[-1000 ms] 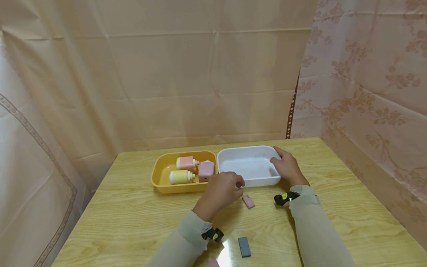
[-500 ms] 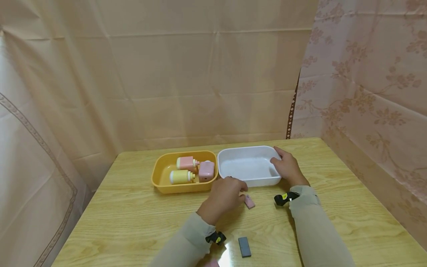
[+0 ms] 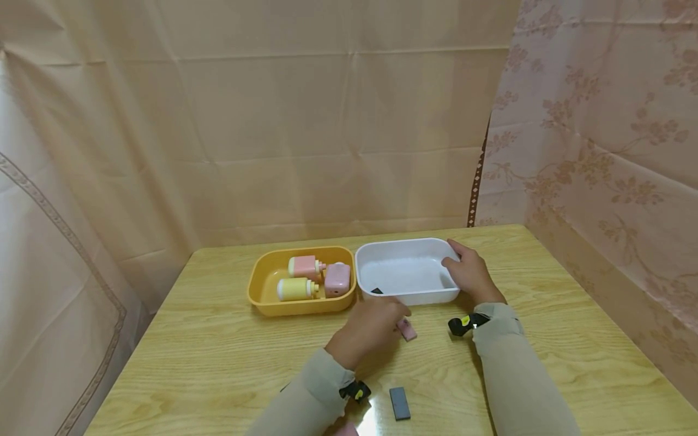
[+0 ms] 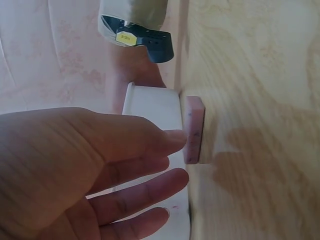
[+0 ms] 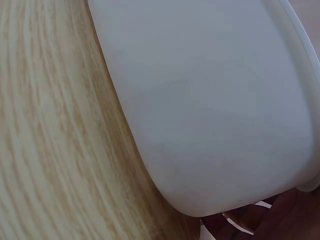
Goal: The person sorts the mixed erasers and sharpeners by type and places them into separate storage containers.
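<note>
My left hand (image 3: 372, 327) reaches over a small flat pink block (image 3: 406, 329) with dark marks, lying on the table before the white tray (image 3: 406, 298). In the left wrist view the thumb tip overlaps the edge of the pink block (image 4: 194, 131), and the other fingers are loosely bent with nothing between them. At the tray's right end my right hand (image 3: 473, 274) grips the rim, thumb inside and fingers outside; the right wrist view shows part of those fingers (image 5: 250, 220) below the tray wall. A small dark piece (image 3: 377, 291) shows inside the tray's near left corner.
Left of the white tray stands a yellow tray (image 3: 256, 297) with a pink bottle (image 3: 303, 266), a yellow bottle (image 3: 294, 289) and a glossy mauve box-shaped thing (image 3: 337, 278). A grey block (image 3: 400, 403) lies nearer, and a pink piece (image 3: 346, 430) shows at the bottom edge.
My left hand has moved slightly right and nearer, from the white tray's rim to the pink block. The dark piece now shows inside the tray. My right hand has stayed put.
</note>
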A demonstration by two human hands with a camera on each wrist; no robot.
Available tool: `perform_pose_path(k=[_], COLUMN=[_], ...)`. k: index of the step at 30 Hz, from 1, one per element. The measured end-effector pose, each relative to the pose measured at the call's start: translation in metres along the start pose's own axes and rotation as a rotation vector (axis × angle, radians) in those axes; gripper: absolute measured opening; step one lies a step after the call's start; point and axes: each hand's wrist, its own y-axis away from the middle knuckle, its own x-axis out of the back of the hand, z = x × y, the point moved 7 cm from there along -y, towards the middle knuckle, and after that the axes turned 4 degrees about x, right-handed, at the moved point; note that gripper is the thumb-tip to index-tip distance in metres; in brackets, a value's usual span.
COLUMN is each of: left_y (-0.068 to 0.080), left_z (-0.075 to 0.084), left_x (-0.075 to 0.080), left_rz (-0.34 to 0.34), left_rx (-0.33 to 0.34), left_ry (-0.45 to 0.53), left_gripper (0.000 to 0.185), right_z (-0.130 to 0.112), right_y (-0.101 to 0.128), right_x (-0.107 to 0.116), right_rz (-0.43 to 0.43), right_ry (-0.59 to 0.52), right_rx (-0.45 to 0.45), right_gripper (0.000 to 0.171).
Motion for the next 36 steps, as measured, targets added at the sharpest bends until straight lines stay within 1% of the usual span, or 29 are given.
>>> perform_pose_path(k=[5, 12, 17, 20, 25, 27, 32, 36], left_y=[0.002, 0.002, 0.001, 0.0, 0.0, 0.0, 0.001, 0.0], left_z=[0.002, 0.002, 0.0, 0.0, -0.001, -0.001, -0.002, -0.002], left_x=[-0.002, -0.005, -0.008, -0.008, -0.008, -0.009, -0.012, -0.012], left_rz=[-0.009, 0.004, -0.01, -0.016, -0.018, -0.026, -0.051, -0.056], left_rx=[-0.014, -0.039, -0.032, -0.031, -0.038, -0.035, -0.02, -0.018], left_ry=[0.003, -0.009, 0.001, 0.003, -0.004, 0.002, 0.021, 0.02], left_gripper=[0.03, 0.029, 0.028, 0.024, 0.012, 0.009, 0.009, 0.012], right_z=[0.001, 0.001, 0.001, 0.001, 0.001, 0.001, 0.001, 0.0], right_y=[-0.001, 0.0, 0.0, 0.001, 0.0, 0.0, 0.001, 0.002], right_x=[-0.001, -0.001, -0.001, -0.001, -0.001, -0.001, -0.002, -0.002], right_rz=[0.001, -0.01, -0.012, -0.013, -0.016, -0.021, -0.03, -0.03], right_ry=[0.0, -0.009, -0.015, -0.014, -0.013, -0.017, -0.021, -0.018], right_rx=[0.002, -0.031, -0.044, -0.042, -0.032, -0.035, -0.049, -0.049], right_gripper=[0.067, 0.067, 0.068, 0.068, 0.068, 0.068, 0.068, 0.068])
